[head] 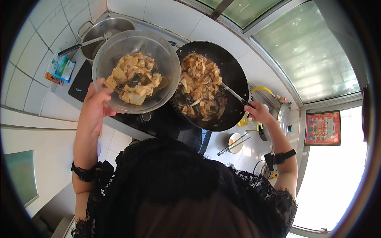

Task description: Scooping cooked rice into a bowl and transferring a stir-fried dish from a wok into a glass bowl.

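Note:
My left hand grips the rim of a large clear bowl, which hangs beside the wok at its left. Cooked cabbage, tofu cubes and dark strips lie in the bowl. On the hob stands a black wok with more of the same stew in its left part. My right hand holds the black handle of a metal cooking utensil; its head is hidden in the stew, so its kind cannot be told.
A steel pot with a black-handled utensil across it stands behind the bowl. Right of the black hob are a small bowl with chopsticks across it, an oil container and a metal lid. A yellow hose runs near the wok.

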`<move>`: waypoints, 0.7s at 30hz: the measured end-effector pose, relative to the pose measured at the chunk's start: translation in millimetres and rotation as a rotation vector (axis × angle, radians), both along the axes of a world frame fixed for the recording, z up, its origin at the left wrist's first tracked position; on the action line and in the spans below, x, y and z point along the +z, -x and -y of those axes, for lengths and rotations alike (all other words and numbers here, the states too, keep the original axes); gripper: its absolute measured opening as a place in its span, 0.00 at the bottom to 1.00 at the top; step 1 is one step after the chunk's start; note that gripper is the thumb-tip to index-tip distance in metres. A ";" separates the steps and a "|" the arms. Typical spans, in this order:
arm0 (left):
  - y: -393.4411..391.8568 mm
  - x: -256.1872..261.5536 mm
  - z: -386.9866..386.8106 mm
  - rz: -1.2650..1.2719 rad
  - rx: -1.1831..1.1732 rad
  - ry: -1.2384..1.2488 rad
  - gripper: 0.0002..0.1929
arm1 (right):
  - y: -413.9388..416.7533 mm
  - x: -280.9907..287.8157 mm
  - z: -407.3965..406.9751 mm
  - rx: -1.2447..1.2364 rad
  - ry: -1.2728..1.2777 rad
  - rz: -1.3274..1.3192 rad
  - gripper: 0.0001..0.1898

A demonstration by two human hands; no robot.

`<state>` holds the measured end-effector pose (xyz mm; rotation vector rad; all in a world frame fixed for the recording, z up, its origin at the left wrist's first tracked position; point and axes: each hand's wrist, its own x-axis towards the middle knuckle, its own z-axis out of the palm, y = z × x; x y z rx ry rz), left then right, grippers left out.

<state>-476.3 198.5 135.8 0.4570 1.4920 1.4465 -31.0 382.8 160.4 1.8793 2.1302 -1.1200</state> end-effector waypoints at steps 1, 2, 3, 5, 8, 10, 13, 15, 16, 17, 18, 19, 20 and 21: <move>0.1 1.0 -1.7 -0.003 -0.014 0.006 0.29 | -4.0 1.5 5.0 -0.006 -0.009 -0.030 0.15; -0.3 2.4 -3.4 -0.006 -0.016 -0.001 0.29 | -10.7 1.8 8.2 -0.023 0.006 -0.096 0.14; -1.6 3.2 -4.0 0.007 -0.034 -0.008 0.29 | -11.8 6.3 13.0 -0.026 0.003 -0.099 0.14; -3.7 5.8 -6.0 0.018 -0.057 -0.018 0.29 | -10.1 23.9 23.5 -0.097 0.025 -0.199 0.13; -7.3 11.2 -13.2 0.020 -0.131 -0.043 0.29 | -15.2 53.9 32.8 -0.114 -0.022 -0.213 0.13; -10.6 11.0 -20.6 0.054 -0.168 -0.086 0.24 | -22.7 73.4 34.7 -0.099 -0.068 -0.220 0.13; -17.2 12.7 -31.2 0.047 -0.214 -0.091 0.24 | -13.3 115.2 43.0 -0.087 -0.106 -0.225 0.15; -20.1 10.7 -38.7 0.042 -0.250 -0.066 0.25 | -8.0 135.4 45.0 -0.061 -0.100 -0.236 0.15; -23.0 9.8 -44.7 0.036 -0.295 -0.048 0.27 | -6.4 143.8 46.8 -0.042 -0.101 -0.249 0.16; -26.8 9.5 -49.4 0.036 -0.300 -0.047 0.27 | -2.3 150.2 49.3 -0.048 -0.101 -0.249 0.16; -30.7 9.2 -53.2 0.039 -0.334 -0.047 0.27 | 4.6 154.8 51.4 -0.018 -0.101 -0.234 0.16; -34.0 8.0 -56.3 0.042 -0.367 -0.047 0.26 | 12.0 158.7 53.5 0.012 -0.101 -0.220 0.16; -36.4 5.4 -58.8 0.062 -0.396 -0.050 0.25 | 19.9 161.7 55.5 0.031 -0.109 -0.178 0.17; -40.2 5.4 -61.0 0.063 -0.399 -0.049 0.25 | 24.8 160.3 55.8 0.028 -0.109 -0.178 0.17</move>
